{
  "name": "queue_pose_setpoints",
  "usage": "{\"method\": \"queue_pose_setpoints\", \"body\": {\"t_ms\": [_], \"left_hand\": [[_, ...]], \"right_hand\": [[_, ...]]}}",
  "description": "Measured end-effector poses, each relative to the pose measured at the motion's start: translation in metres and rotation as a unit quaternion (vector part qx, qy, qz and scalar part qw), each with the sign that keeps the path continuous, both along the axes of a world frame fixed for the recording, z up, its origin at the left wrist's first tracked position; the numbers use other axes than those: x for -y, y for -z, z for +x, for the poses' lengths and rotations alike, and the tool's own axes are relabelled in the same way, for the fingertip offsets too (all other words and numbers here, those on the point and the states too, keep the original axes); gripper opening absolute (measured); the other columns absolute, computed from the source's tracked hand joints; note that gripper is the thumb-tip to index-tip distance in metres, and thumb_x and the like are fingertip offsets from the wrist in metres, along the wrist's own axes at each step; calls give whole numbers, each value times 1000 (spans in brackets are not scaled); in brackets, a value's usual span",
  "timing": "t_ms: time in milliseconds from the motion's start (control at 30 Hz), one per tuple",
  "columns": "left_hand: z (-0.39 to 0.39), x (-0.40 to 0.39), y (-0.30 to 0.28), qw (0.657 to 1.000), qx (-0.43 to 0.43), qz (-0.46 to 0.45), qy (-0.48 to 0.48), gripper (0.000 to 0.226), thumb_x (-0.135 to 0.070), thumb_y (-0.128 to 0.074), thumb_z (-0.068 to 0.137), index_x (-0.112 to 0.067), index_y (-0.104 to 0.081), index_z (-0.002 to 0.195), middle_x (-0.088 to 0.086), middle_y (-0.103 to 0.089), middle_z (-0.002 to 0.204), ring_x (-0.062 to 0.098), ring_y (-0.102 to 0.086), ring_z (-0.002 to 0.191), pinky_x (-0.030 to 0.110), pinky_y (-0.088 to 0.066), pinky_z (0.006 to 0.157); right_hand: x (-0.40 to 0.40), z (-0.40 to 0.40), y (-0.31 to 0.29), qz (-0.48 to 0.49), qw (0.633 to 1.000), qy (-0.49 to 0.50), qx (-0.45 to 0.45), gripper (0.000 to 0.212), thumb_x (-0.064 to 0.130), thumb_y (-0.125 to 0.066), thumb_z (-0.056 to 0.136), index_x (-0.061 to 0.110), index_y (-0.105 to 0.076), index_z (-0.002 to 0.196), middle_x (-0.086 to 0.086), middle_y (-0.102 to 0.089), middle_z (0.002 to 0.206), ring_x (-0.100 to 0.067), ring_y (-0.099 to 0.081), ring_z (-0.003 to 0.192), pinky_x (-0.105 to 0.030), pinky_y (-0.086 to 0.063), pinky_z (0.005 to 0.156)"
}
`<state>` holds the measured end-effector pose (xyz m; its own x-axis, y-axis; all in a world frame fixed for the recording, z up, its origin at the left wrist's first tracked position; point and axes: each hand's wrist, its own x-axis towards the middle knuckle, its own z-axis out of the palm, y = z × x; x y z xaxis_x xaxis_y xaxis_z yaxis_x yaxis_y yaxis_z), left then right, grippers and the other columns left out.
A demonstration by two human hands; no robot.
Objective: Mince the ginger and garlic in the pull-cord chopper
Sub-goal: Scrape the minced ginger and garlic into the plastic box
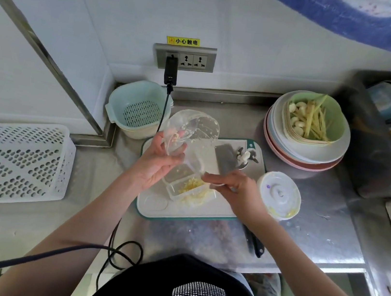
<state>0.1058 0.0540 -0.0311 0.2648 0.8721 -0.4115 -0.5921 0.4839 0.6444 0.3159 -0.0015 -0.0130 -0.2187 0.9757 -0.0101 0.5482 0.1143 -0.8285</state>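
Left hand (159, 165) grasps tilted chopper bowl (191, 132) over small clear container (189, 188); right hand (236, 187) pinches a scraper, identity unclear. Tilt steeper, scrape mince down slowly.

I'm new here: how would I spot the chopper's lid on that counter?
Start at the white cutting board with the teal rim in the middle of the steel counter. Just off its right edge, near the right hand, sits the chopper lid. It is a round white disc lying alone, smaller than the stacked plates behind it, with yellowish mince stuck to its rim.
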Motion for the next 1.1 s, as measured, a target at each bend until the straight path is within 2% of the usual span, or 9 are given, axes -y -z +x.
{"method": "queue_pose_setpoints", "body": {"t_ms": [133,200,267,367,500,633,767,933,1100], "left_hand": [[-9,-4,20,998,65,-5,21,101,23,-70,58,-27,-35,139,14,-37,147,31,-53,124,35,-56,87],[-6,-2,20,998,47,-3,29,100,24,-68,60,-23,-34,141,17,-39,145,31,-56,120,35,-56,86],[-5,-1,18,998,51,10,26,101,23,-72,57,-20,-34,141,18,-42,144,30,-58,117,35,-56,86],[-15,-4,21,998,53,36,18,104,21,-73,58,-19,-31,144,10,-43,146,31,-51,126,38,-51,93],[-21,-2,23,996,74,35,39,116,16,-83,47,-20,-32,144,8,-42,146,31,-50,126,41,-47,98],[-18,-3,24,996,77,29,44,119,16,-86,42,-20,-33,143,9,-42,144,31,-55,121,38,-53,92],[-20,2,28,995,79,25,55,117,17,-85,42,-22,-35,141,7,-44,144,32,-51,125,37,-53,93],[-18,1,26,991,117,29,61,105,21,-81,45,-17,-43,135,10,-44,141,30,-57,119,40,-49,96],[-16,-1,24,988,108,34,106,102,20,-80,50,-9,-39,139,23,-55,129,32,-61,113,38,-56,87]], "right_hand": [[-16,0,-11,57,997,57,-3,30,3,-66,84,23,-72,106,22,-65,79,7,-56,76,-14,-45,73],[-32,-16,-12,87,996,33,-1,28,5,-68,84,21,-73,107,20,-65,81,4,-56,79,-15,-46,76],[-37,-27,-6,59,998,-13,27,29,6,-67,84,23,-73,108,21,-62,79,0,-59,78,-18,-48,76],[-24,-22,0,11,998,-26,54,30,11,-67,86,30,-72,108,9,-67,83,-15,-62,80,-21,-48,75],[-31,-24,-6,66,996,58,2,32,9,-69,83,29,-71,108,4,-60,83,-13,-60,80,-15,-45,78],[-35,-28,-8,65,997,8,37,31,9,-70,83,24,-72,110,23,-49,73,2,-52,73,-5,-37,68],[-40,-15,-14,121,991,51,22,29,9,-70,82,24,-72,107,1,-64,82,6,-57,78,-5,-41,73],[-35,-31,-23,145,989,29,11,28,6,-71,80,22,-74,104,30,-50,75,5,-53,69,-4,-41,69],[-16,-46,-13,70,994,39,-68,28,11,-68,85,26,-72,107,0,-65,81,1,-54,74,-6,-40,69]]}}
